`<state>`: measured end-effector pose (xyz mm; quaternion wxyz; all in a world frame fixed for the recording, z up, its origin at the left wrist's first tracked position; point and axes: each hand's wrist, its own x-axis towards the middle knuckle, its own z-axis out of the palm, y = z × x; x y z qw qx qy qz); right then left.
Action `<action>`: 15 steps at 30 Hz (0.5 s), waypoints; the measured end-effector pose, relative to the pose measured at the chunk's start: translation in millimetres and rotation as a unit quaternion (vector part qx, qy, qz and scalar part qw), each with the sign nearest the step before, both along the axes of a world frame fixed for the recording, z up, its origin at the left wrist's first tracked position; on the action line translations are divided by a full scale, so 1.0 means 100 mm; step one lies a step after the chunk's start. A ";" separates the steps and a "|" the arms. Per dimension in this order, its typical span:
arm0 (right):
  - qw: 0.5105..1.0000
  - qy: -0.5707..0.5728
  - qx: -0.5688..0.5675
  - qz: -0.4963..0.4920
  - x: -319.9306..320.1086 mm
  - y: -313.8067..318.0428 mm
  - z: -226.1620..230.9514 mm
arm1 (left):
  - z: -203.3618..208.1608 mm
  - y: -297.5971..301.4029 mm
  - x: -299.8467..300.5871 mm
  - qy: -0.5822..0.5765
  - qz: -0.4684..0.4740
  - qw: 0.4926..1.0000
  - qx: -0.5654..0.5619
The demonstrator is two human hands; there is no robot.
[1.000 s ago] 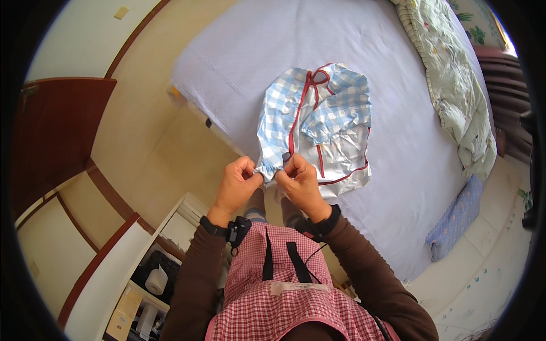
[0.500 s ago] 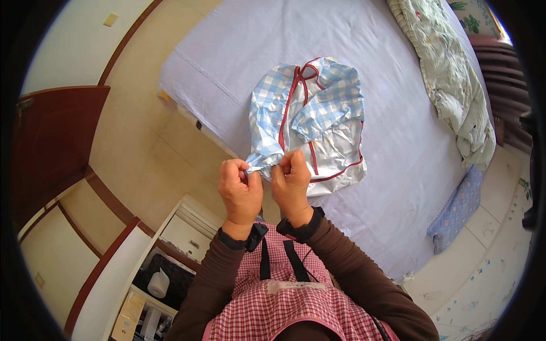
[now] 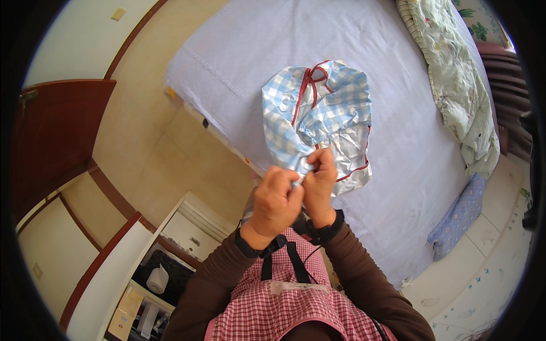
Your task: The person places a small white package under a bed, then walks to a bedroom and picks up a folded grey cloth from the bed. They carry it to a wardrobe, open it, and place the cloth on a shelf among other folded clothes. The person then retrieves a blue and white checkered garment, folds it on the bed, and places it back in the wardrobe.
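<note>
A blue-and-white checked smock (image 3: 341,108) with dark red trim and a shiny silvery-white inside lies on the bed near its front edge. One of its sleeves (image 3: 281,131) stretches toward me, and its cuff is pinched in both hands. My left hand (image 3: 276,199) is closed on the cuff's left side, a little blurred. Close beside it, my right hand (image 3: 319,182) is closed on the other side of the cuff. The second sleeve (image 3: 335,116) lies folded across the smock's front. My fingers hide most of the cuff.
Under the smock is a bed with a pale lavender sheet (image 3: 398,187). A rumpled light green quilt (image 3: 455,96) lies along the right, with a blue patterned pillow (image 3: 458,219) below it. At lower left stands an open cabinet holding a paper roll (image 3: 158,279). A dark red door (image 3: 62,148) is at far left.
Both hands have moved right with the pinched cuff, pulling the sleeve inward over the smock's lower left part. The view has also shifted slightly.
</note>
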<state>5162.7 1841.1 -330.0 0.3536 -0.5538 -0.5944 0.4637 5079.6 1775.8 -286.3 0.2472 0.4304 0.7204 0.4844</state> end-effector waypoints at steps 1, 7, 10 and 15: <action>1.000 0.023 0.004 0.005 0.07 0.05 0.01 | 0.02 -0.02 0.03 -0.029 -0.038 0.999 0.024; 0.978 0.160 -0.090 0.103 0.32 0.36 0.11 | -0.15 -0.02 -0.56 -0.169 -0.014 0.985 -0.033; 0.974 0.133 -0.092 0.158 0.51 0.51 0.27 | -0.56 0.36 -0.95 0.037 -0.028 0.999 -0.009; 0.965 0.141 -0.108 0.191 0.72 0.80 0.38 | -1.22 1.09 -0.97 0.183 -0.145 0.972 0.004</action>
